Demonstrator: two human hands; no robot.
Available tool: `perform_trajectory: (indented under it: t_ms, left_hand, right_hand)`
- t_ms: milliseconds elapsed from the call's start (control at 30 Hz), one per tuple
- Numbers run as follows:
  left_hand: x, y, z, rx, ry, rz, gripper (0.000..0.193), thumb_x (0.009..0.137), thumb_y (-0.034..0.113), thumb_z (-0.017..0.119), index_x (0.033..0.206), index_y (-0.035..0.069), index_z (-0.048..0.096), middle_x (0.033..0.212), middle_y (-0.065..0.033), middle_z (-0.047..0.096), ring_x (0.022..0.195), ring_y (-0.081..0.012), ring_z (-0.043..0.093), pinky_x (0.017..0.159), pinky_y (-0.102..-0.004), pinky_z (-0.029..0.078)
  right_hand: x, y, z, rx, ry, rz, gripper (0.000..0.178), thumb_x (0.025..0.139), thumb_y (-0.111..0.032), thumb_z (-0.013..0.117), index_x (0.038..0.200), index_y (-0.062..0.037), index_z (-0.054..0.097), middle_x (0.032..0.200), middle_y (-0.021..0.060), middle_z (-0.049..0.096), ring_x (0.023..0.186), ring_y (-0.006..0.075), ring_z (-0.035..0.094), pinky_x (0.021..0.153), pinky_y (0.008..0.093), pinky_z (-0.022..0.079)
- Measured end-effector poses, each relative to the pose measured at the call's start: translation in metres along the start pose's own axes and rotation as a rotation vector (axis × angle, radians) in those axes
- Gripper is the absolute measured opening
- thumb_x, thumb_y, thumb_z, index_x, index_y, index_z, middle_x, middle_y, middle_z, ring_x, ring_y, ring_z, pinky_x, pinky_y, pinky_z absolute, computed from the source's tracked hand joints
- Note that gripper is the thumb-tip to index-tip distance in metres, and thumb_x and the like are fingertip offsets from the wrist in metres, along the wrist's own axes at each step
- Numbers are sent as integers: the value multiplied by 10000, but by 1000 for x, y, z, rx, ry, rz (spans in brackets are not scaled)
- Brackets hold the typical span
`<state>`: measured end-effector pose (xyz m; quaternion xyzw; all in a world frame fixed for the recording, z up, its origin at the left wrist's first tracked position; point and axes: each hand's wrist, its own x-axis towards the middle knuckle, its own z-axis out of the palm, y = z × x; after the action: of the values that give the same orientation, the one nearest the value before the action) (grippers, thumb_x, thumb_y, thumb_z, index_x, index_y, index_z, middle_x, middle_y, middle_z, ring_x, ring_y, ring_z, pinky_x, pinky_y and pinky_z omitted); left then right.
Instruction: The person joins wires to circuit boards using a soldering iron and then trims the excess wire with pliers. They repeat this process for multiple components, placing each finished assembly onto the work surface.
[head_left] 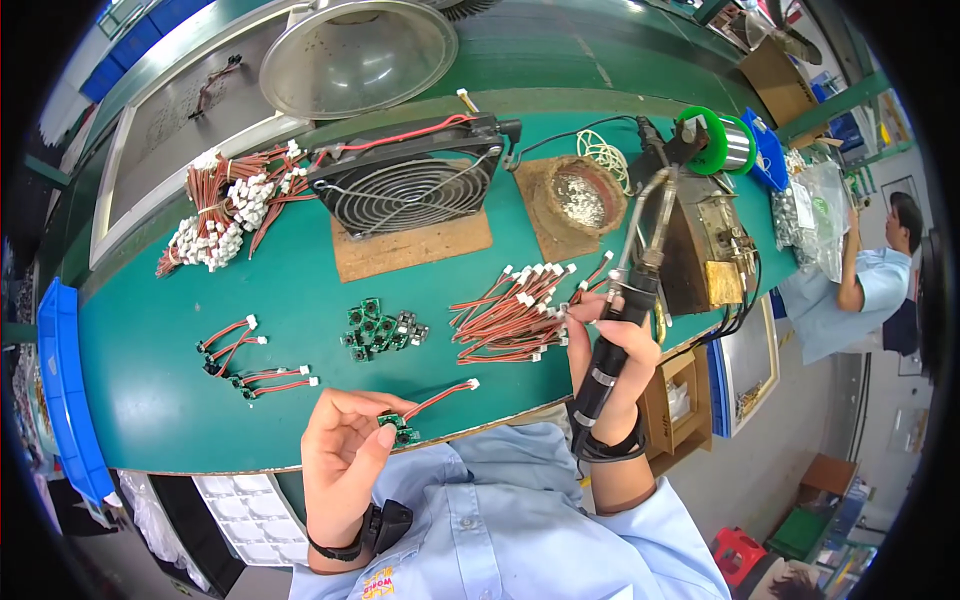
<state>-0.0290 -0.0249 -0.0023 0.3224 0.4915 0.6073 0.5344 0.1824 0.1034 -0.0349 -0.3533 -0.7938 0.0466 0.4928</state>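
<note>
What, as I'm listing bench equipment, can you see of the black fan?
The black fan is boxy, with a round guard of wire rings, metal by its look, facing the near side. A red wire runs along its top. It stands on edge on a brown board, right of the bundled cables. Whether it is spinning cannot be told.

Bright, even light covers the green mat (200, 320), seemingly from overhead, and shadows there are soft and faint. Glare whitens the metal dish (360, 60) at eleven o'clock and glints off the clear plastic bag (825, 225) near half past two. The centre looks sharp; outward, straight edges bow, detail softens, and the corners fall black.
</note>
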Motion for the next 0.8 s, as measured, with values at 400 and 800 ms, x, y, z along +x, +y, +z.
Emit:
perform_trajectory:
  t_ms: [400, 800]
  left_hand:
    - [5, 4, 29, 49, -32, 28, 159, 831, 19, 543, 970, 6, 466, 975, -138, 558, 836, -163, 552, 723, -272, 442]
    - [-2, 5, 31, 87, -46, 47, 216, 816, -60, 552, 1012, -16, 472, 971, -128, 545, 826, -145, 559, 736, -279, 466]
  right_hand:
    - [-3, -50, -24, 655, -68, 530, 436, 798, 98, 592, 1101, -101, 350, 887, 148, 545, 736, 212, 609, 649, 313, 529]
    - [-2, -70, -18, 924, -317, 600, 402, 801, 67, 620, 1080, -63, 363, 866, 128, 565, 739, 138, 593, 632, 262, 499]
